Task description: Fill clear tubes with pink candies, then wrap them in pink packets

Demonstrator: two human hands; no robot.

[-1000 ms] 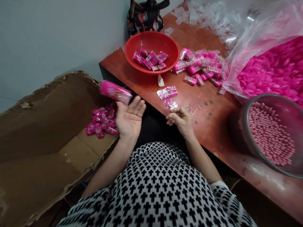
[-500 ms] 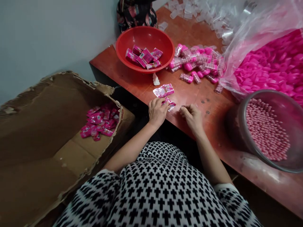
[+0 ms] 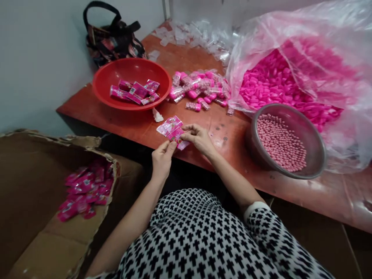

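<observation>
Near the table's front edge, my left hand (image 3: 163, 158) pinches the lower edge of a pink printed packet (image 3: 176, 133) between thumb and fingertips. My right hand (image 3: 199, 138) grips the same packet at its right side, thumb on top. Behind it lies another pink packet with a silvery part (image 3: 166, 126), partly covered by the held one. A crumpled white scrap (image 3: 157, 115) sits just beyond, beside the red bowl (image 3: 101, 91), which contains several pink packets (image 3: 138, 90).
Clear capsules with pink caps and beads (image 3: 200, 87) lie piled behind. To the right stand a grey bowl of pink beads (image 3: 281, 143) and a plastic bag of pink caps (image 3: 270, 83). At left is a cardboard box (image 3: 37, 240) with pink packets (image 3: 87, 186); a handbag (image 3: 113, 44) stands behind.
My hands have come together, and both now grip the packet that lay under my left hand. The head view has swung to the right, so the table things appear further left.
</observation>
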